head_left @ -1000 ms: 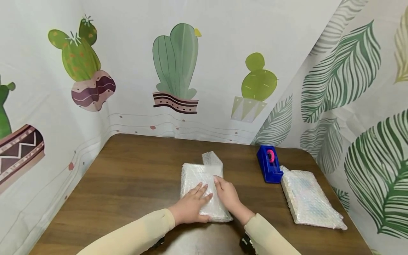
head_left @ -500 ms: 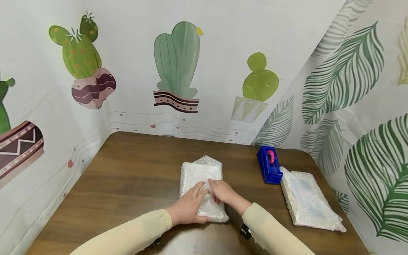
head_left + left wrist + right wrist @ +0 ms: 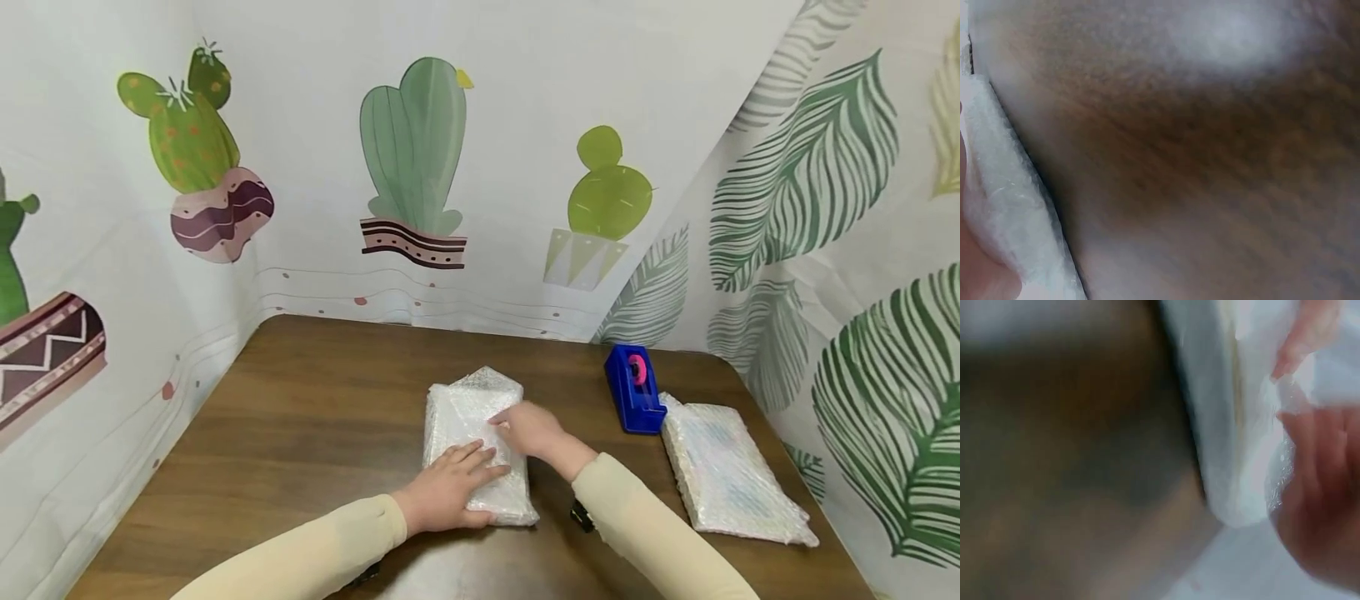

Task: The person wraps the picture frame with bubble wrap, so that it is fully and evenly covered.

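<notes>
A package wrapped in bubble wrap lies flat on the brown table, a pointed fold showing at its far end. My left hand rests on the near part of the package with fingers spread, thumb along the near edge. Over the right side of the upper face is my right hand, fingers bent and tips at the wrap. The right wrist view has the curled fingers beside clear film; whether they pinch it is unclear. In the left wrist view the package's side shows next to part of the hand.
A blue tape dispenser with a pink roll core stands toward the back right of the table. Beside it lies a second bubble-wrapped package. Printed cloth hangs behind the table.
The bubble-wrap flap that stuck out at the far end now lies folded. My right hand has shifted from the right edge onto the upper face. My left fingers lifted somewhat, then lay down again.
</notes>
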Demonstrator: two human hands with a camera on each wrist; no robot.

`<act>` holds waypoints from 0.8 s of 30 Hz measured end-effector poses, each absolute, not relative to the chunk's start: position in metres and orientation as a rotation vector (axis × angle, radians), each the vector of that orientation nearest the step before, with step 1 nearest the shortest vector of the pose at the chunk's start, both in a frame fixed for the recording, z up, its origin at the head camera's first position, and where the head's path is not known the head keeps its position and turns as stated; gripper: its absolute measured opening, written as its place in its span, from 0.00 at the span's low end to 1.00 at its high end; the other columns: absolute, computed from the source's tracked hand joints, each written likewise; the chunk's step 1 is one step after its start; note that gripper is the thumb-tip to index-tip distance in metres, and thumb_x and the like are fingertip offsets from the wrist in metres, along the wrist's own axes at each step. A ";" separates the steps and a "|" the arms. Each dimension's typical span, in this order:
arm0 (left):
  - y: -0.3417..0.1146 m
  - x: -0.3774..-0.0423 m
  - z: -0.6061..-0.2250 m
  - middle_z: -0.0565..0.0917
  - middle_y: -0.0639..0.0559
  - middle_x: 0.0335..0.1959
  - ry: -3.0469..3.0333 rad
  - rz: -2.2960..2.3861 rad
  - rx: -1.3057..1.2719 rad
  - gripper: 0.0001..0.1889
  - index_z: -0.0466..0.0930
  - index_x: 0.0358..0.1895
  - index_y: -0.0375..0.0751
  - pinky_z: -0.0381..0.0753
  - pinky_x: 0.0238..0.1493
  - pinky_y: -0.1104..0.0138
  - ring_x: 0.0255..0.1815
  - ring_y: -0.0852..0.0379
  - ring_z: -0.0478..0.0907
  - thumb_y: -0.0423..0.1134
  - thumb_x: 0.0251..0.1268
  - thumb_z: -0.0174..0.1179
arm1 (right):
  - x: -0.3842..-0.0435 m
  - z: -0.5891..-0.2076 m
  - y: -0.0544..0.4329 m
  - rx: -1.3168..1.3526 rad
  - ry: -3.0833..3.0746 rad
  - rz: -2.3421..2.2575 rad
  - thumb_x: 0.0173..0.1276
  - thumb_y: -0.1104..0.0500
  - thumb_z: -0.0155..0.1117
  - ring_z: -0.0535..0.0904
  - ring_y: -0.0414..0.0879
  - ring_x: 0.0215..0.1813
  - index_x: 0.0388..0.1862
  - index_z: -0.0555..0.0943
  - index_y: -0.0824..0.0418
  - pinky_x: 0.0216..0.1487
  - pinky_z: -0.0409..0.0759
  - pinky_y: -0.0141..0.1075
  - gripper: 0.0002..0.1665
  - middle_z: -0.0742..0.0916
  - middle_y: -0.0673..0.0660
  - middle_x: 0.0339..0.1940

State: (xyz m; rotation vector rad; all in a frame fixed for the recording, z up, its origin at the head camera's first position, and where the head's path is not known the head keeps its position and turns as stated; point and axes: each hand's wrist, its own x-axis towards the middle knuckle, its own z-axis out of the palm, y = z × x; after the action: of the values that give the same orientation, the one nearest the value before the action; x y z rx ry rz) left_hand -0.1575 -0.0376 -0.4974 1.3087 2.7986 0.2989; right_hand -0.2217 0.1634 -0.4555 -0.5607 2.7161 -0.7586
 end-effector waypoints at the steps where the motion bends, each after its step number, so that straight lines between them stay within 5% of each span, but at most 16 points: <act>1: -0.037 -0.158 -0.498 0.72 0.48 0.76 2.807 0.288 1.324 0.35 0.68 0.76 0.57 0.72 0.75 0.49 0.79 0.44 0.67 0.65 0.71 0.56 | -0.226 -0.456 0.163 -0.611 2.908 -0.583 0.75 0.61 0.59 0.87 0.48 0.32 0.54 0.87 0.63 0.31 0.86 0.41 0.15 0.92 0.60 0.34; 4: -0.036 -0.158 -0.499 0.73 0.48 0.76 2.819 0.280 1.334 0.33 0.69 0.75 0.59 0.72 0.75 0.49 0.78 0.44 0.67 0.65 0.71 0.55 | -0.237 -0.461 0.163 -0.666 3.241 -0.344 0.72 0.62 0.66 0.87 0.54 0.46 0.46 0.90 0.60 0.43 0.88 0.47 0.09 0.91 0.59 0.44; 6: -0.036 -0.157 -0.499 0.73 0.48 0.76 2.822 0.278 1.330 0.32 0.69 0.75 0.60 0.72 0.75 0.49 0.78 0.44 0.68 0.65 0.72 0.55 | -0.242 -0.469 0.166 -0.695 3.232 -0.390 0.70 0.62 0.68 0.84 0.58 0.60 0.55 0.87 0.64 0.56 0.86 0.48 0.16 0.88 0.62 0.56; 10: -0.037 -0.157 -0.499 0.74 0.48 0.75 2.836 0.269 1.353 0.32 0.70 0.74 0.60 0.75 0.73 0.49 0.77 0.44 0.69 0.65 0.71 0.55 | -0.247 -0.480 0.168 -0.748 3.114 -0.502 0.73 0.63 0.65 0.76 0.64 0.70 0.66 0.78 0.72 0.68 0.79 0.53 0.25 0.81 0.68 0.68; 16: -0.037 -0.156 -0.498 0.75 0.49 0.73 2.876 0.239 1.402 0.31 0.71 0.74 0.60 0.76 0.71 0.50 0.76 0.45 0.71 0.65 0.71 0.55 | -0.259 -0.483 0.161 -0.638 3.060 -0.592 0.75 0.61 0.62 0.74 0.63 0.68 0.67 0.78 0.70 0.66 0.79 0.53 0.25 0.81 0.68 0.66; 24: -0.037 -0.155 -0.497 0.75 0.50 0.74 2.849 0.244 1.335 0.31 0.71 0.74 0.61 0.75 0.73 0.51 0.77 0.46 0.69 0.65 0.71 0.55 | -0.261 -0.488 0.156 -0.602 3.115 -0.831 0.73 0.63 0.64 0.84 0.60 0.57 0.48 0.88 0.68 0.59 0.84 0.52 0.12 0.89 0.64 0.52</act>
State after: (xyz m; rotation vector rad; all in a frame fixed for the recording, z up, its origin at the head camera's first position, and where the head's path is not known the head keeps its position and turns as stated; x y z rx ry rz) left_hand -0.1547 -0.0374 -0.4975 1.3354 2.8493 0.2438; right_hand -0.2609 0.1558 -0.4881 -0.6020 3.1152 -0.8308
